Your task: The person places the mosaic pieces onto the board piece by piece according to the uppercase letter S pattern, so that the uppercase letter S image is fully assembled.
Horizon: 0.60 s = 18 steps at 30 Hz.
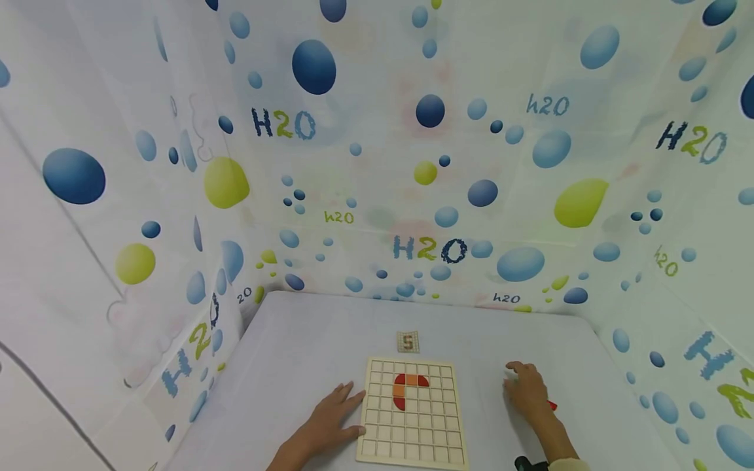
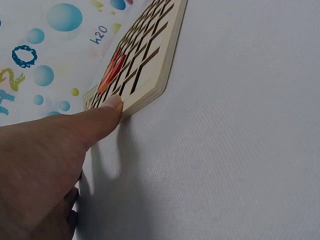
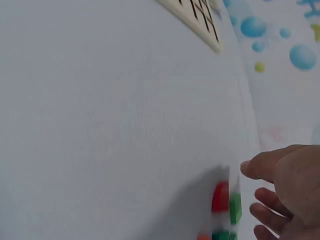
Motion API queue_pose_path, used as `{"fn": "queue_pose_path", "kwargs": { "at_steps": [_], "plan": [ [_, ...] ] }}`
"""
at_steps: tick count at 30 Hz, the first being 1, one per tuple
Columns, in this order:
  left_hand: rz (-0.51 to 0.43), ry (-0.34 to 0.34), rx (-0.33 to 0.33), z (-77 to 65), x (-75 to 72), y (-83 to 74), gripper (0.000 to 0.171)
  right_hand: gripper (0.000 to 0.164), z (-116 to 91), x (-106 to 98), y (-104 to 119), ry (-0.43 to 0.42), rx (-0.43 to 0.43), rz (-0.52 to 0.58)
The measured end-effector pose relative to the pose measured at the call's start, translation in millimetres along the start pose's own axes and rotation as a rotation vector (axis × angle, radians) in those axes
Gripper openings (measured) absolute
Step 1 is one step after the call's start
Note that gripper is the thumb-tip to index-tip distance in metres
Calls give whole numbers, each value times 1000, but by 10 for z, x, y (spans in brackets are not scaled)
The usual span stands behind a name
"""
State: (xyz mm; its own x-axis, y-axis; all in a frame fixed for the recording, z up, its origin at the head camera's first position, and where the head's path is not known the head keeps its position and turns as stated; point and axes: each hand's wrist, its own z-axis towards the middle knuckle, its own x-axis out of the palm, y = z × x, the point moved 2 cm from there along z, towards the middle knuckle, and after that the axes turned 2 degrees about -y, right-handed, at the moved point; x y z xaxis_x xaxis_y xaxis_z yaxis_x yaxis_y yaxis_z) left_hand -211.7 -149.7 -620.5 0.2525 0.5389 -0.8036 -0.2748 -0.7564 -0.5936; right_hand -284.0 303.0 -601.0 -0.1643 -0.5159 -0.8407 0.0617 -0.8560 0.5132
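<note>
A wooden grid board (image 1: 436, 425) lies flat on the table. Red and orange tiles (image 1: 412, 379) form a hooked shape in its upper cells. My left hand (image 1: 330, 422) rests at the board's left edge, fingers spread, and in the left wrist view the thumb (image 2: 112, 102) touches the rim. To the right of the board, my right hand (image 1: 528, 391) hovers with loosely bent fingers over loose pieces. A red piece (image 3: 220, 196), a green piece (image 3: 235, 208) and an orange piece (image 3: 204, 237) show beside it in the right wrist view; nothing is seen between its fingers.
Just beyond the board lies a small card (image 1: 408, 341) marked with a 5-like shape on a grid. A white cloth covers the table (image 1: 306, 340). Curtains (image 1: 377, 163) printed with bubbles and H2O lettering enclose the back and sides.
</note>
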Motion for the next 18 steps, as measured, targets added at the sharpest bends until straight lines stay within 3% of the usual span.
{"fn": "queue_pose_path", "kwargs": {
  "at_steps": [7,18],
  "plan": [
    [19,-3,6,-3,2,18,76,34,31,-47,-326,84,130,-77],
    [19,14,-5,23,29,45,78,36,42,-166,-392,202,141,-16]
  ]
}}
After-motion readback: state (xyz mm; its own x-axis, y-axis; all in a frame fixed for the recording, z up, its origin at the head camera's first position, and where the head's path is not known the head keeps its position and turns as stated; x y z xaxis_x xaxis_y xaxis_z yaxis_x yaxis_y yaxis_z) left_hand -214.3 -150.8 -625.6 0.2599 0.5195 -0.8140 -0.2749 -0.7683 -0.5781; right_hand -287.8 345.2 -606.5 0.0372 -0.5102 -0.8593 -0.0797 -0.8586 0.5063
